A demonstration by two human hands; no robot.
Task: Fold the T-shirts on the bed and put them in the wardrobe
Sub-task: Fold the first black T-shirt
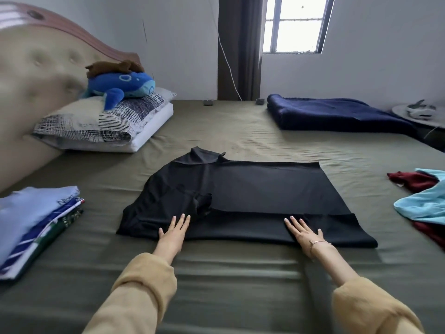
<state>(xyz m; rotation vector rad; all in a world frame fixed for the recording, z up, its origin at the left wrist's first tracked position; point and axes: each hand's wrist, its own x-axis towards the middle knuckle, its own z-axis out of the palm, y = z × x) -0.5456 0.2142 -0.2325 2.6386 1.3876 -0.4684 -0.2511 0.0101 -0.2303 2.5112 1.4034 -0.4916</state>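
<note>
Black shirt (252, 189): lay spread across the middle of the bed (240, 126), collar end to the left, hem to the right; its near long side and a sleeve were already turned in over the body.
Left hand (174, 231): fingers straight and slightly spread, flat on the shirt's near edge toward the collar end, gripping nothing.
Right hand (304, 231): likewise flat, fingers extended, pressing the near edge toward the hem; a bracelet (317, 242) sat at the wrist.
Step in hand: by my reading, smoothing the first lengthwise fold of this shirt.
Next move: probably bringing the far side and the far sleeve (204, 154) over to match, then folding hem toward collar; that would call for pinching the cloth rather than pressing it.
Folded pile (36, 220): stacked at the near left, well apart from the black shirt, and likely where it goes next.
Unfolded shirts (423, 201): a light blue one over dark red ones, heaped at the right edge, not yet done.
Wardrobe: not in view.
Around: pillows (101, 124) with a blue plush toy (120, 86) at the far left, a navy blanket (337, 114) at the far right.
In the way: nothing lay on or against the black shirt.
</note>
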